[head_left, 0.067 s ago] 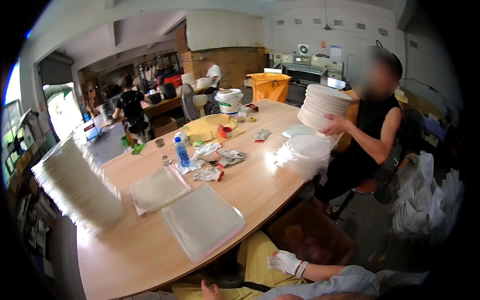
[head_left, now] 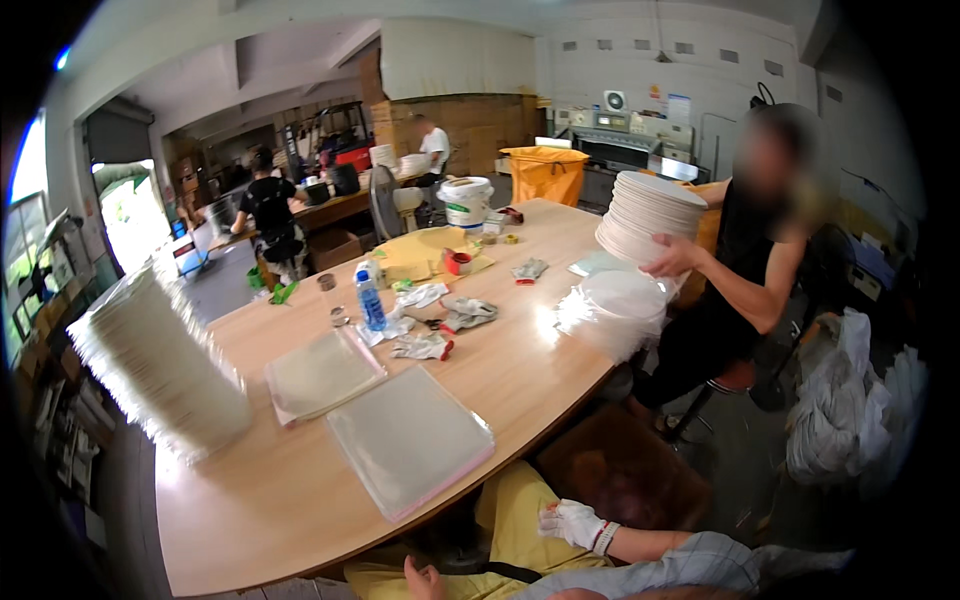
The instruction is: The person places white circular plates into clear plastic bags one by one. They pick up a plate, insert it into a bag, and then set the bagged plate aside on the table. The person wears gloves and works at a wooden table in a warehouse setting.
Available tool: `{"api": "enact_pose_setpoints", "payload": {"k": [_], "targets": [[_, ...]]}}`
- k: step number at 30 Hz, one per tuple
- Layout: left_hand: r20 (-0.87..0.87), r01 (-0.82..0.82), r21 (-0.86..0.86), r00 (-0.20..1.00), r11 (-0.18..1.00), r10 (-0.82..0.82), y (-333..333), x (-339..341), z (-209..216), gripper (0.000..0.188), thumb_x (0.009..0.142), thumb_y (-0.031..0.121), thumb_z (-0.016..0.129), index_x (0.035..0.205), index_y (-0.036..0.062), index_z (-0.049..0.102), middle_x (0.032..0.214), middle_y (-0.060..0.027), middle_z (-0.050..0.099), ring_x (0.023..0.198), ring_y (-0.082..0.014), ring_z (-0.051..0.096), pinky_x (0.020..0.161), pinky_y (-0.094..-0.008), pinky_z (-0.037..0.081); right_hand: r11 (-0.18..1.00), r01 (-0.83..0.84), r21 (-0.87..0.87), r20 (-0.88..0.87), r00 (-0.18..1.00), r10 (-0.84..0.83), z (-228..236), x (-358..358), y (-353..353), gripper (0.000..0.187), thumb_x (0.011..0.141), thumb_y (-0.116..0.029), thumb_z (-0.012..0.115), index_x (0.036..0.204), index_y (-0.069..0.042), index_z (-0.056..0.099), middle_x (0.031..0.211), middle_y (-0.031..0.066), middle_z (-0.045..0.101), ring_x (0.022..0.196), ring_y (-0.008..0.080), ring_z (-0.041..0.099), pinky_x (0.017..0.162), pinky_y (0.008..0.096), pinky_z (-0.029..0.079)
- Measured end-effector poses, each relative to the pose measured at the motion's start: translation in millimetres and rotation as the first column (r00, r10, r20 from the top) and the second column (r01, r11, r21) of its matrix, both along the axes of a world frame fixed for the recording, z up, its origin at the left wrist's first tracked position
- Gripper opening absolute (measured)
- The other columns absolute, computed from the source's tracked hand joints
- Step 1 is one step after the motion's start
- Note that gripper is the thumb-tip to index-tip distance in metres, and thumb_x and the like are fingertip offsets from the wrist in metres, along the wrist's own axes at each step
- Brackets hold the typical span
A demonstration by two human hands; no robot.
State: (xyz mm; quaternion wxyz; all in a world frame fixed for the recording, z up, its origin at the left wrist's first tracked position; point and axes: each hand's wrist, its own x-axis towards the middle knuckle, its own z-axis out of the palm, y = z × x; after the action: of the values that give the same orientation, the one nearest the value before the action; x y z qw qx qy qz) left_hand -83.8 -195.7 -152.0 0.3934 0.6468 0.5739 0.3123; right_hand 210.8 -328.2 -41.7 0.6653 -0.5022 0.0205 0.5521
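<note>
My right hand (head_left: 575,524), in a white knit glove, rests on my yellow-clad thigh (head_left: 520,490) with its fingers lying loosely over the cloth. Bare and partly cut off by the lower edge, my left hand (head_left: 425,578) lies in my lap, its visible fingers apart and nothing in them. Nearest on the table (head_left: 260,520) is a flat stack of clear plastic bags (head_left: 412,442) with a pink edge. A second, smaller stack of bags (head_left: 325,375) lies behind it. To the left stands a tall leaning stack of white plates wrapped in plastic (head_left: 165,365).
Across the table's right side, a co-worker (head_left: 760,220) holds a stack of white plates (head_left: 650,215) above plastic-wrapped plates (head_left: 612,305). Work gloves (head_left: 468,314), a blue bottle (head_left: 370,302), red tape (head_left: 457,263) and a white bucket (head_left: 466,203) are farther back. A brown stool (head_left: 625,465) stands beside me.
The whole view has shifted slightly. Both my hands stay in place, and the co-worker keeps hold of the plate stack.
</note>
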Motion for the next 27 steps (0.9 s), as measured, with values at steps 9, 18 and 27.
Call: {"api": "enact_pose_setpoints", "payload": {"k": [9,18,27], "targets": [[0.07,-0.045,0.011,0.997,0.999,0.044,-13.7,-5.5,5.0,0.06,0.076,0.015,0.061,0.127,-0.0019,0.034,0.11,-0.0162,0.055,0.077,-0.0215,0.063,0.067,-0.0334,0.049,0.985,-0.131,0.113,0.037,0.991,0.127,21.0,-3.2,18.5,0.014,0.087,-0.011,0.043,0.097,-0.005,0.05,0.096,0.0158,0.061,0.086,0.0341,0.061,0.078,0.0521,0.049],[0.124,-0.06,0.081,0.991,0.995,0.049,-15.4,-10.8,-1.1,0.06,0.076,0.01,0.06,0.127,-0.0023,0.033,0.111,-0.017,0.055,0.076,-0.0221,0.063,0.066,-0.0321,0.05,0.982,-0.123,0.144,0.021,0.992,0.122,45.4,-13.8,25.3,0.012,0.086,-0.005,0.041,0.095,-0.005,0.049,0.089,0.015,0.061,0.077,0.0317,0.062,0.074,0.0518,0.052],[0.113,-0.045,0.019,0.993,0.999,0.042,-15.4,-5.4,-3.4,0.059,0.077,0.009,0.06,0.128,-0.0021,0.032,0.109,-0.0162,0.055,0.076,-0.0221,0.063,0.066,-0.0317,0.05,0.994,-0.026,0.105,0.044,0.999,0.021,43.9,3.1,23.0,0.009,0.085,-0.007,0.046,0.092,-0.005,0.051,0.079,0.0107,0.061,0.068,0.0278,0.062,0.064,0.0493,0.054]]}}
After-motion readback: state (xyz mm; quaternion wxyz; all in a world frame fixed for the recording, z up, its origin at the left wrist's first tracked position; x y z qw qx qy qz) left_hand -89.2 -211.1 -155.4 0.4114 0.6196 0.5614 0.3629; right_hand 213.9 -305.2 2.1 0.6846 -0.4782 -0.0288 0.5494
